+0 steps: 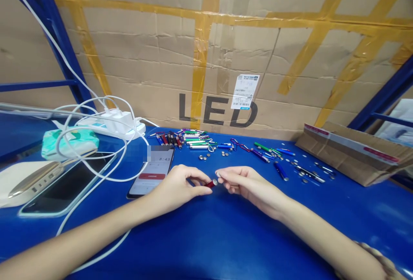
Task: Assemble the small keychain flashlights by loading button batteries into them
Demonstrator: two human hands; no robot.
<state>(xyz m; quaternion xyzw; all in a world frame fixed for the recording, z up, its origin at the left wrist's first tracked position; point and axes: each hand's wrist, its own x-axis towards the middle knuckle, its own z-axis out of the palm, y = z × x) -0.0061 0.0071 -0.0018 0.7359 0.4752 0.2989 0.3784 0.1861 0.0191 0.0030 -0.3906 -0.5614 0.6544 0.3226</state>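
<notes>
My left hand (182, 185) pinches a small red keychain flashlight (211, 183) just above the blue table (226, 232). My right hand (241, 181) is closed at the flashlight's right end, its fingertips pinching a small silvery part (218, 175) against it. Behind the hands lies a pile of small coloured flashlights (187, 139), with more blue and green ones (269, 151) to the right. Loose button batteries (206, 157) are scattered between them.
A phone (151, 174) with a lit screen lies left of my hands. Further left are a larger dark phone (64, 189), a white power strip (112, 125) with white cables, and a tissue pack (69, 142). A flat cardboard box (355, 155) lies right. A large carton marked LED (219, 56) stands behind.
</notes>
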